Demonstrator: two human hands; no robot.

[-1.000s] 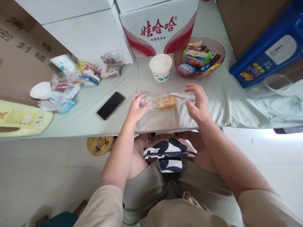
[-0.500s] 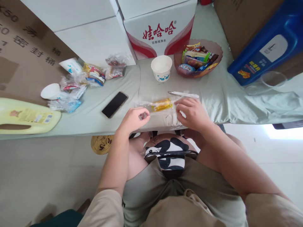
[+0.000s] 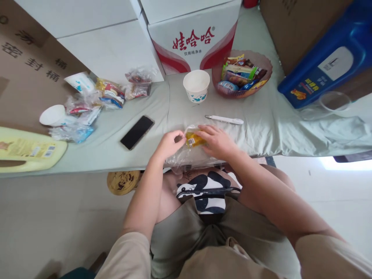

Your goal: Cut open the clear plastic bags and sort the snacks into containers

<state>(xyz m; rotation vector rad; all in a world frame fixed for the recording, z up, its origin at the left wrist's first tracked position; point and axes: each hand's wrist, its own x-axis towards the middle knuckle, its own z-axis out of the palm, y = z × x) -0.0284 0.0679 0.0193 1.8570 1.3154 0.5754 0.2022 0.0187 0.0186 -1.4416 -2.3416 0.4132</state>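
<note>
A clear plastic bag [image 3: 183, 155] lies at the near edge of the cloth-covered table [image 3: 261, 128], with a yellow wrapped snack [image 3: 193, 139] inside it. My left hand [image 3: 168, 144] pinches the bag at the snack's left end. My right hand [image 3: 216, 141] rests over the snack's right end, fingers curled down on it and the bag. The two hands are close together, almost touching. A white pen [image 3: 224, 119] lies just beyond them on the cloth.
A black phone [image 3: 136, 132] lies to the left. Behind stand a white paper cup [image 3: 197, 85], a pink bowl of wrapped snacks [image 3: 241, 73] and a white carton [image 3: 192, 35]. Bagged snacks [image 3: 95, 100] and a yellow jug [image 3: 29, 149] are at the left, a blue jug [image 3: 325, 66] at the right.
The bag was stretched out wide between my hands; both hands have since come together at the table edge, folding the bag around the yellow snack.
</note>
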